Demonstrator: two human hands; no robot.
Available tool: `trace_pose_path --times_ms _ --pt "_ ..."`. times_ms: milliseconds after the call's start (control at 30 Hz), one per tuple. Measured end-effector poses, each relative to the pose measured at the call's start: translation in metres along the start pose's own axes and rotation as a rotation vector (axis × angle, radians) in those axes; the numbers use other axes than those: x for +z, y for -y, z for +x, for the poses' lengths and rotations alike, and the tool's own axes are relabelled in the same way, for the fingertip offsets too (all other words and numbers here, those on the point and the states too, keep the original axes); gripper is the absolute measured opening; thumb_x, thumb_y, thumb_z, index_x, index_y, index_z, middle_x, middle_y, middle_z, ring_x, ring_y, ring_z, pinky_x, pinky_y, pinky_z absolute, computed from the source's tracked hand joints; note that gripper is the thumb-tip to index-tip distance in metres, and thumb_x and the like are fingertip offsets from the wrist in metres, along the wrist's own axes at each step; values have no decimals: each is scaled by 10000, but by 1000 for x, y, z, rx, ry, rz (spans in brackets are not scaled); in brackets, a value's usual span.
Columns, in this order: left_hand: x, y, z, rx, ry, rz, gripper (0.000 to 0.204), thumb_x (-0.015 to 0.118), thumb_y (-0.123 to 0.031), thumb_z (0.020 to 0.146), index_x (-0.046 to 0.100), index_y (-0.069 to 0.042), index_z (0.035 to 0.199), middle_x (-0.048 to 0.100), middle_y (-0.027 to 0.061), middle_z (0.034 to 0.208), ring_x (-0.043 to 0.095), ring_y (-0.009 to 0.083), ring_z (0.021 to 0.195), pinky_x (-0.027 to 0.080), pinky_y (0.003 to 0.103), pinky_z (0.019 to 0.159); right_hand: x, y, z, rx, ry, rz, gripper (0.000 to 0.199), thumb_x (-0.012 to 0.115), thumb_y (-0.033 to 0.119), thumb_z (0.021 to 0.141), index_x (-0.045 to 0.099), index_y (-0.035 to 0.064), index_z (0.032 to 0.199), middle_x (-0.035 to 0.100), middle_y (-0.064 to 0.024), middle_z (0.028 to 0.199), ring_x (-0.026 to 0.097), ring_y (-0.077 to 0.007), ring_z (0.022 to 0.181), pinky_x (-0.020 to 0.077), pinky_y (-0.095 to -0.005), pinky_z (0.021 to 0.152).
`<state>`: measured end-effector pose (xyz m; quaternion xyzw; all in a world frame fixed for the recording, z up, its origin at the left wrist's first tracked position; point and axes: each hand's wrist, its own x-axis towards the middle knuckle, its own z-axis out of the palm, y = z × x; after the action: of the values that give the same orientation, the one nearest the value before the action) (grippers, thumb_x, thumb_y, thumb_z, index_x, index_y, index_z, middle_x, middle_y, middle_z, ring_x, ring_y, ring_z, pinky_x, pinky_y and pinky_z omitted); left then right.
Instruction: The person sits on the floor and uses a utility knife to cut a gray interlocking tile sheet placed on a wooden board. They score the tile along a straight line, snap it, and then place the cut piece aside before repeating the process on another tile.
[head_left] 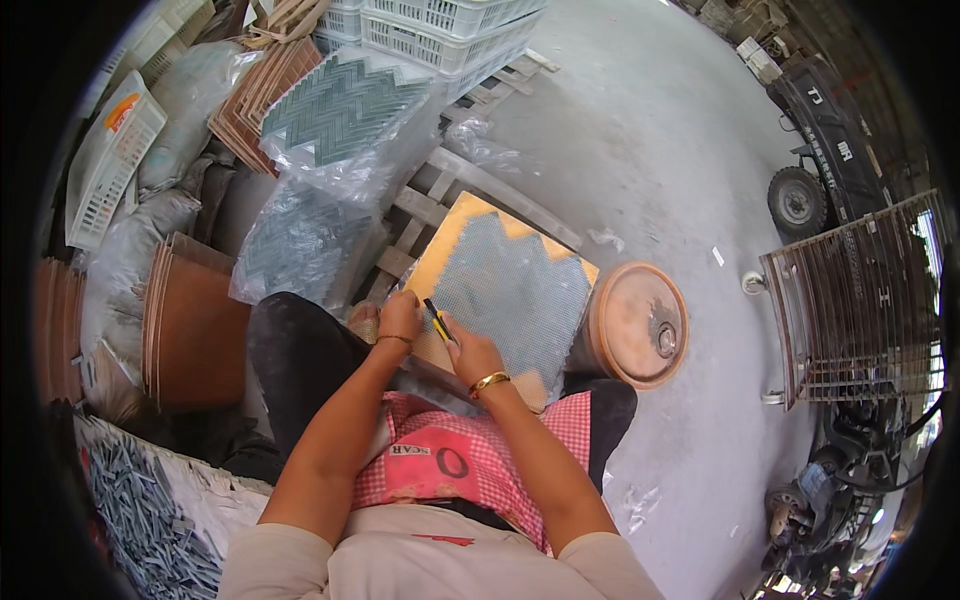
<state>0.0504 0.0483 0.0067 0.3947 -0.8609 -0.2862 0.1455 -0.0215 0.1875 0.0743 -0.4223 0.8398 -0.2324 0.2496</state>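
Note:
A grey mesh-covered mosaic sheet [510, 285] with a zigzag far edge lies on a yellow-orange board [465, 212] in front of my knees. In my right hand [474, 354] is a yellow and black utility knife [437, 318], held over the sheet's near left part and pointing away and to the left. My left hand [401, 316] is closed at the board's left edge, just left of the knife tip. What its fingers grip, if anything, is hidden. A pink checked apron [470, 450] covers my lap.
An upturned-looking round orange-brown drum [640, 325] stands right of the board. Beyond it are a wire rack cart [850, 290] and a dark vehicle [835, 140]. Plastic-wrapped green herringbone tile sheets [340, 105], brown boards [200, 325] and white crates [450, 35] stand left. Loose tile strips [150, 510] lie lower left.

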Motion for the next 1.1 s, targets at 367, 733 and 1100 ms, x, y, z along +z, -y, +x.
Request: trace_pose_path --times_ms 367,733,1100 --pt "-7 -2 -6 -25 -15 -216 62 566 -58 631 518 -22 647 549 164 687 542 327 665 431 390 604 9 -2 9 -119 7 -290 409 451 151 796 407 198 1200 557 -170 642 553 -339 577 440 -438 510" --pt "0 2 -6 -11 -84 -198 53 562 -55 640 542 -8 653 559 147 638 566 271 604 442 326 560 13 13 -1 -88 -23 -421 433 432 122 797 386 199 1220 548 -150 629 559 -322 569 447 -414 502" --pt "-5 3 -7 -54 -48 -350 44 554 -52 637 542 -13 654 553 133 623 558 242 570 439 301 545 5 13 -11 16 15 -113 407 484 155 784 434 130 1187 572 -206 695 567 -328 612 449 -426 580"
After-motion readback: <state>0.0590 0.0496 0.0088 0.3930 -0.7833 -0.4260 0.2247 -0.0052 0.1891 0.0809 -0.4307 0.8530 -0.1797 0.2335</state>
